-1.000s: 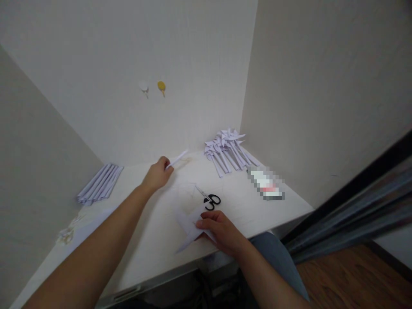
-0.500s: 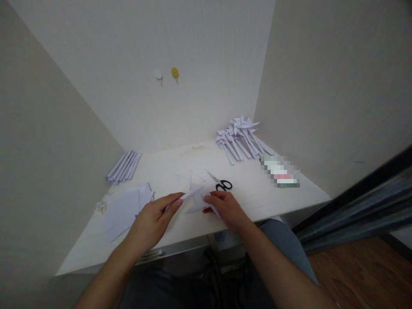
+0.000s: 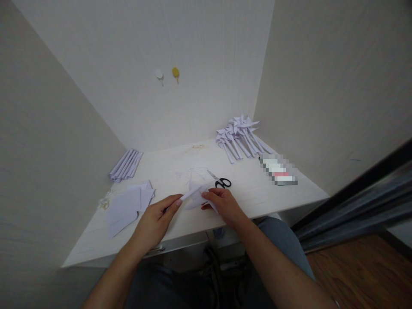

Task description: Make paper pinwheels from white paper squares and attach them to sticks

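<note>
My left hand (image 3: pixel 161 214) is closed around a white rolled-paper stick (image 3: pixel 190 193), whose free end points up and to the right. Between the thumb and fingers of my right hand (image 3: pixel 223 204) is a white paper pinwheel (image 3: pixel 195 202), partly covered by the stick and my fingers. The end of the stick lies close against the pinwheel; whether they are joined I cannot tell. Just beyond my right hand, black-handled scissors (image 3: pixel 222 183) lie on the white table (image 3: pixel 257 195), their blades pointing away to the left.
Several finished paper pinwheels (image 3: pixel 240 135) on sticks lie at the back right. Near them is a blurred-out phone-like object (image 3: pixel 278 171). On the left are several rolled paper sticks (image 3: pixel 126 165), and paper sheets (image 3: pixel 124 210). Two hooks, one yellow (image 3: pixel 175 72), are on the wall.
My right hand has shifted slightly with the pinwheel, bringing it and the stick's end closer together. The view has moved a little. Both hands keep their hold.
</note>
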